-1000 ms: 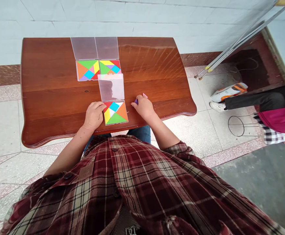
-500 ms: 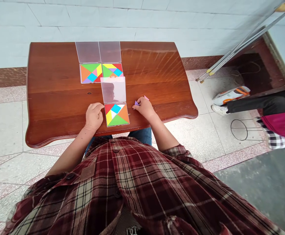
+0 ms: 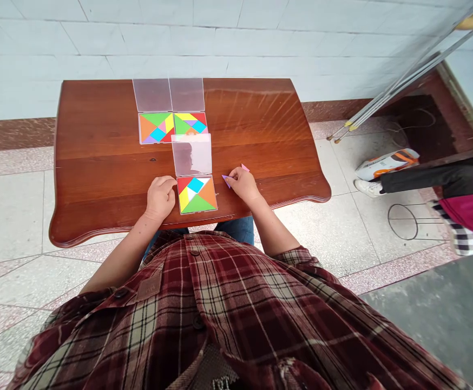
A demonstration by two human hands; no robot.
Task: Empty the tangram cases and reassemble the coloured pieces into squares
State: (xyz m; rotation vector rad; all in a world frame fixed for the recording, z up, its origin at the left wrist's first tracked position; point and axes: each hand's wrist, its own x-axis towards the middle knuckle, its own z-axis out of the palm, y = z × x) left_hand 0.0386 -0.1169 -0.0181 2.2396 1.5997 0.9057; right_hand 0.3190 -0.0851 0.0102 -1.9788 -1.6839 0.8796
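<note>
My right hand (image 3: 242,184) rests on the wooden table (image 3: 98,162), with a small purple triangle (image 3: 225,181) pinched at its fingertips. A small pink tangram piece (image 3: 245,168) lies just beyond those fingers. My left hand (image 3: 161,197) sits curled on the wood, holding nothing, beside the left edge of a tangram box (image 3: 196,195) of coloured pieces. That box's clear lid (image 3: 191,155) lies open behind it. Farther back stand two more filled tangram boxes (image 3: 156,128) (image 3: 190,123), their frosted lids (image 3: 152,95) (image 3: 186,94) open toward the wall.
The table's far edge stands near a pale tiled wall (image 3: 236,43). Metal poles (image 3: 399,81) lean at upper right. Further right are a seated person's dark-trousered leg (image 3: 427,180) with a white shoe, a white and orange bag (image 3: 386,164), magenta cloth (image 3: 467,214) and a wire ring (image 3: 402,222).
The whole scene sits lower in the picture as the head view shifts. More of the purple triangle now shows at my right fingertips. My left hand stays beside the near box.
</note>
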